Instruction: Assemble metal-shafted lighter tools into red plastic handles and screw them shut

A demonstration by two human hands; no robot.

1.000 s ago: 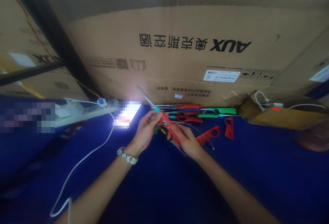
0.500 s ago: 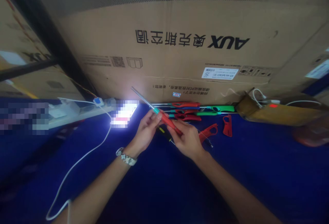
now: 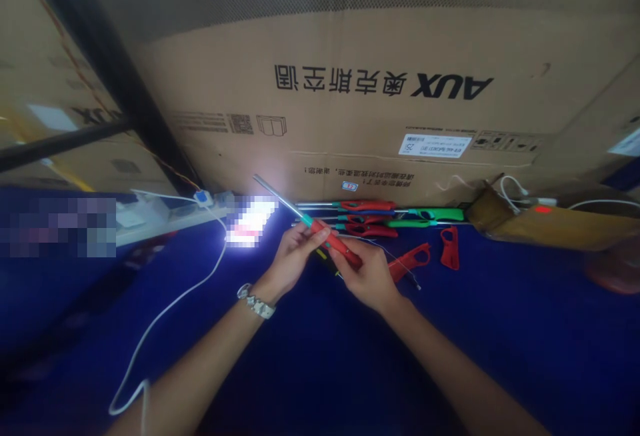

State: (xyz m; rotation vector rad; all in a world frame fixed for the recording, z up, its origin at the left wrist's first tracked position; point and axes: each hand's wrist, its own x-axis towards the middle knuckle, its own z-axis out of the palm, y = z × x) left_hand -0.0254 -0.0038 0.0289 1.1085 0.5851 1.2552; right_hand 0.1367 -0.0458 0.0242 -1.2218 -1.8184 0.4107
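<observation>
Both hands hold one long red lighter [image 3: 336, 245] with a teal collar and a thin metal tube that points up and to the left. My left hand [image 3: 293, 256], with a watch on its wrist, pinches the lighter near the collar. My right hand [image 3: 367, 275] wraps round the red handle lower down. Under the hands lies a small black and yellow tool [image 3: 324, 259] on the blue cloth [image 3: 500, 329].
A row of red and green lighters [image 3: 390, 216] lies behind the hands against a big cardboard box [image 3: 350, 89]. Loose red shell halves [image 3: 449, 248] lie to the right. A lit phone [image 3: 250, 223] and a white cable [image 3: 165, 309] are on the left, a brown box [image 3: 545, 226] on the right.
My hands have kept hold of the red lighter, and its handle has sunk deeper into my right hand. The view shifts a little.
</observation>
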